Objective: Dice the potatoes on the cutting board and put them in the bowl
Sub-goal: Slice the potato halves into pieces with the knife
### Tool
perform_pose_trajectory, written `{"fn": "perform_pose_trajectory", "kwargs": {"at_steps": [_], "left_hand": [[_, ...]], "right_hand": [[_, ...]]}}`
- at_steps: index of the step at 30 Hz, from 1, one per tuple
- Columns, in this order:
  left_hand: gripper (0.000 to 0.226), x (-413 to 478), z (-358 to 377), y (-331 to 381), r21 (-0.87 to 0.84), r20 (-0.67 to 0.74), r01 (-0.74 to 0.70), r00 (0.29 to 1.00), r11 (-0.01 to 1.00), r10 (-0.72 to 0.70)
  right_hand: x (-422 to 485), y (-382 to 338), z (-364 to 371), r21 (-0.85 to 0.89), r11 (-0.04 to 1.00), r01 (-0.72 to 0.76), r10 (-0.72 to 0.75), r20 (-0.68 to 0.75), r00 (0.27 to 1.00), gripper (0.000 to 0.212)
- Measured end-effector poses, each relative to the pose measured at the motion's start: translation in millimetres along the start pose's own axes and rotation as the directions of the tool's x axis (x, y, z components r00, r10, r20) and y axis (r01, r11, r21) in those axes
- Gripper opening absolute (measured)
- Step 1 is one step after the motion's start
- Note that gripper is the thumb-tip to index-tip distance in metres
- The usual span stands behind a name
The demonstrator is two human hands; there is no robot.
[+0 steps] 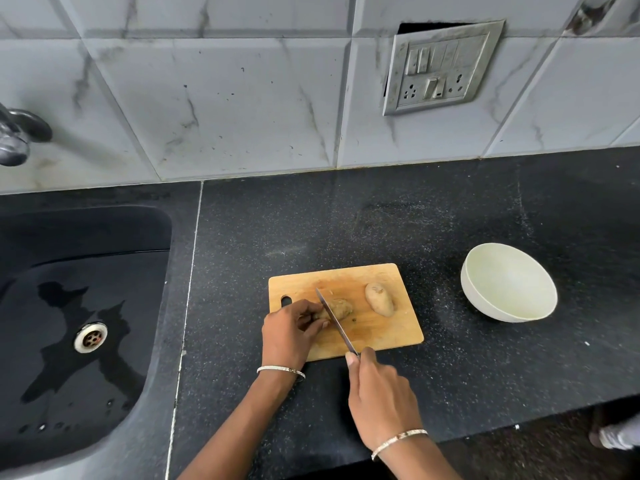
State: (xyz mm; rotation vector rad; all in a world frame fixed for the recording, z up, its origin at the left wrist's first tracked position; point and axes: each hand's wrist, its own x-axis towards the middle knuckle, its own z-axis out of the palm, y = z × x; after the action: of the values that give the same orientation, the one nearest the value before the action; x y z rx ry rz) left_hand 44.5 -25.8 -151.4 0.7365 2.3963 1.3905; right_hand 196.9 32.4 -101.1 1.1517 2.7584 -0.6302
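My left hand (290, 332) pins a knobbly brown potato (337, 308) on the rounded wooden cutting board (381, 332), my right hand (379, 386) grips the steel knife (337, 322) across it, second potato (379, 299) alongside, smooth white bowl (508, 283) well right.

Both forearms are bare as far as they show at the bottom edge. The left hand (289, 332) has a left bangle (281, 371) round its wrist: a thin, silvery metal band with small pale marks along it. The right hand (379, 389) wears a right bangle (398, 439) of the same slim kind, bright, with a golden tinge on part of it. The nails seen on the fingers (369, 355) are short and plain. At the lower right edge is a foot (614, 436) with something white on it, too blurred to name.
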Motion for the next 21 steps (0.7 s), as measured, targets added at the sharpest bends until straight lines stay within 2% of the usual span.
{"fn": "perform_pose_trajectory", "kwargs": {"at_steps": [8, 21], "left_hand": [[0.020, 6.3, 0.4, -3.8, 0.068, 0.037, 0.029, 0.999, 0.997, -0.031], [0.018, 7.9, 1.4, -2.7, 0.053, 0.044, 0.036, 0.998, 0.998, -0.038]], "right_hand": [[0.7, -7.6, 6.4, -0.136, 0.990, -0.021, 0.022, 0.005, 1.000, 0.038], [24.1, -18.8, 12.8, -0.078, 0.997, -0.023, 0.028, 0.053, 0.998, 0.034]]}}
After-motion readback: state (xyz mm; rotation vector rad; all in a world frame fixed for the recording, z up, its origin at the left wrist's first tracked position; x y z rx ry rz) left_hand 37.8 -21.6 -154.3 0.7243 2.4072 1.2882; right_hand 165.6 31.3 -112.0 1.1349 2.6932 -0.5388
